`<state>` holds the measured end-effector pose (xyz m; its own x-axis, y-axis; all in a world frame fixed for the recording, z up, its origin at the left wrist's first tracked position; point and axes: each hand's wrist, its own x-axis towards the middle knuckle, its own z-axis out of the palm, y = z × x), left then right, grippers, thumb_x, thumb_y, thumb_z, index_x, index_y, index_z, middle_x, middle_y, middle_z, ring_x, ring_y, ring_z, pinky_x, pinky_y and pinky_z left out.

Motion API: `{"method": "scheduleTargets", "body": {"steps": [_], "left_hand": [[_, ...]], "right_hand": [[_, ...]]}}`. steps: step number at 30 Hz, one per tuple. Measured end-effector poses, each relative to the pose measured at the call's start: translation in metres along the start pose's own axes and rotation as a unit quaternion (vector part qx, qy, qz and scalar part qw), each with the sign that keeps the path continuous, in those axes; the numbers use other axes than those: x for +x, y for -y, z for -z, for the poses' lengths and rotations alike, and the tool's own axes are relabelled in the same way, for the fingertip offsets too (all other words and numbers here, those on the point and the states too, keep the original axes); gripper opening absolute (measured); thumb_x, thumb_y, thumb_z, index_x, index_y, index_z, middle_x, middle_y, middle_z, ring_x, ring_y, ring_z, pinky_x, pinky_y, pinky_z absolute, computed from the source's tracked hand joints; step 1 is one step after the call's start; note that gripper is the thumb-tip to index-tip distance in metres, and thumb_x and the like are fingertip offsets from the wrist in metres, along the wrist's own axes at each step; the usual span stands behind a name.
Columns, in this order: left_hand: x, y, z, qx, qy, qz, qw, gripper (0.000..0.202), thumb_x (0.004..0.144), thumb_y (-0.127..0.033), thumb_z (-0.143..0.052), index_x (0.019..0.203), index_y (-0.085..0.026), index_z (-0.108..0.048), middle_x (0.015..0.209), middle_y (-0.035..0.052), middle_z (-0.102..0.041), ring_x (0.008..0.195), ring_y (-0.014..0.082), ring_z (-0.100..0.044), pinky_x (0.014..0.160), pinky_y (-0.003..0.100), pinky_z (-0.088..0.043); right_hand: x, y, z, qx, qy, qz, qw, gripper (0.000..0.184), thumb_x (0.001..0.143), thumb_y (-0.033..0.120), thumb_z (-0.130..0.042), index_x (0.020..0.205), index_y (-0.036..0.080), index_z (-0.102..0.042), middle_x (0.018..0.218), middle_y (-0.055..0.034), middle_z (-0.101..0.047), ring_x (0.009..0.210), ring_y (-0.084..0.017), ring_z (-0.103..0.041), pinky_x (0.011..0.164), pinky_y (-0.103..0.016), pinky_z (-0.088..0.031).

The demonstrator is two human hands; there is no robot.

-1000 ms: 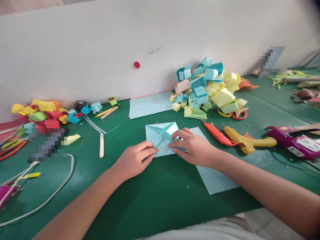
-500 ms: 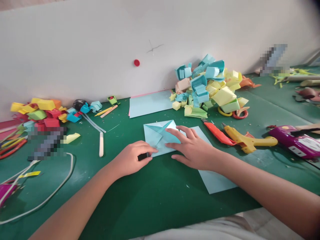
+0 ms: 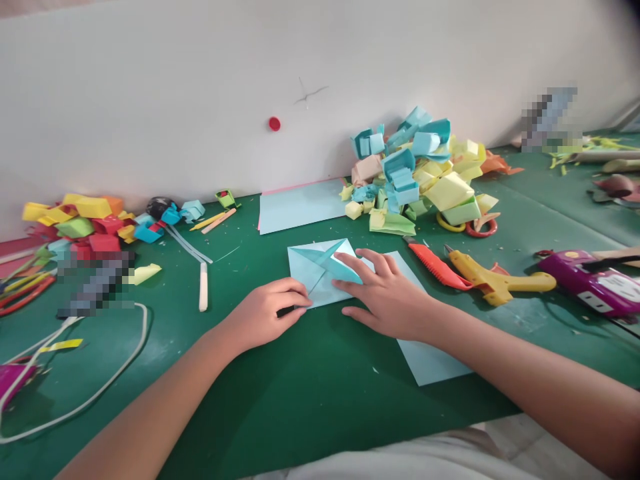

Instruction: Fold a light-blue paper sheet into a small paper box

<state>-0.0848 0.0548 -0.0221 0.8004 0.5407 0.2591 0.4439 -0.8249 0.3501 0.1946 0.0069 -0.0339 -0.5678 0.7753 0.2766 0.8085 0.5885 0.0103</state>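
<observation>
A light blue folded paper [image 3: 315,267] lies on the green table mat [image 3: 300,373] in front of me. My right hand [image 3: 385,293] lies flat on its right part, fingers stretched out and pressing it down. My left hand [image 3: 267,313] is curled at the paper's near left corner, fingers closed round a small dark object that I cannot make out. A second light blue sheet [image 3: 430,357] lies under my right wrist.
A heap of folded blue, yellow and green paper pieces [image 3: 420,177] sits at the back right, another coloured heap [image 3: 85,227] at the left. An orange cutter [image 3: 435,265], yellow glue gun [image 3: 495,280], purple device [image 3: 593,287], white cable [image 3: 100,390] and a flat blue sheet [image 3: 300,205] lie around.
My right hand went from pinching a fold to lying flat on the paper. My left hand shifted slightly along the near left corner, and a small dark object now shows in its fingers.
</observation>
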Motion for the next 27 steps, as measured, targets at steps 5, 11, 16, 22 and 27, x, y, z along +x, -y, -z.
{"method": "scheduleTargets", "body": {"steps": [5,11,16,22,27], "left_hand": [[-0.0005,-0.0001,-0.001,0.057,-0.015,-0.051,0.997,0.022,0.1,-0.018,-0.053,0.102,-0.02,-0.075,0.108,0.0062,-0.075,0.097,0.02,-0.072,0.088,0.032,-0.058],[-0.0013,-0.0018,-0.0006,0.103,-0.008,-0.08,0.991,0.023,0.102,-0.019,-0.05,0.104,-0.018,-0.073,0.106,0.0068,-0.076,0.094,0.0196,-0.073,0.086,0.032,-0.059],[-0.0012,-0.0051,-0.0015,0.148,-0.019,-0.118,0.982,0.026,0.103,-0.016,-0.046,0.108,-0.016,-0.071,0.105,0.0086,-0.076,0.093,0.0205,-0.073,0.084,0.033,-0.06],[-0.0007,-0.0064,-0.0028,0.171,-0.012,-0.116,0.978,0.03,0.102,-0.012,-0.044,0.109,-0.015,-0.073,0.109,0.0094,-0.075,0.094,0.0215,-0.073,0.08,0.033,-0.061],[0.0003,-0.0076,-0.0026,0.121,0.004,-0.092,0.988,0.028,0.1,-0.014,-0.048,0.106,-0.018,-0.075,0.104,0.0084,-0.075,0.096,0.022,-0.072,0.085,0.035,-0.06]], "right_hand": [[-0.0001,0.0009,-0.0023,0.0,-0.004,-0.002,1.0,0.049,0.1,0.049,-0.047,0.138,0.021,-0.062,0.163,-0.0147,-0.032,0.14,-0.046,-0.032,0.107,-0.064,-0.036],[-0.0003,0.001,-0.0026,-0.004,0.004,-0.005,1.0,0.051,0.101,0.05,-0.046,0.139,0.02,-0.061,0.162,-0.0152,-0.032,0.14,-0.046,-0.031,0.107,-0.064,-0.035],[-0.0006,0.0021,-0.0034,-0.007,0.002,-0.006,1.0,0.052,0.101,0.05,-0.044,0.14,0.018,-0.06,0.162,-0.0157,-0.033,0.138,-0.045,-0.034,0.106,-0.064,-0.037],[0.0,0.0031,-0.0029,-0.015,0.005,-0.004,1.0,0.053,0.102,0.049,-0.043,0.141,0.017,-0.059,0.161,-0.0165,-0.034,0.137,-0.046,-0.036,0.104,-0.063,-0.038],[-0.0001,0.0023,-0.0043,-0.012,0.004,0.001,1.0,0.052,0.102,0.048,-0.043,0.141,0.017,-0.059,0.159,-0.0174,-0.036,0.135,-0.044,-0.038,0.103,-0.062,-0.039]]}}
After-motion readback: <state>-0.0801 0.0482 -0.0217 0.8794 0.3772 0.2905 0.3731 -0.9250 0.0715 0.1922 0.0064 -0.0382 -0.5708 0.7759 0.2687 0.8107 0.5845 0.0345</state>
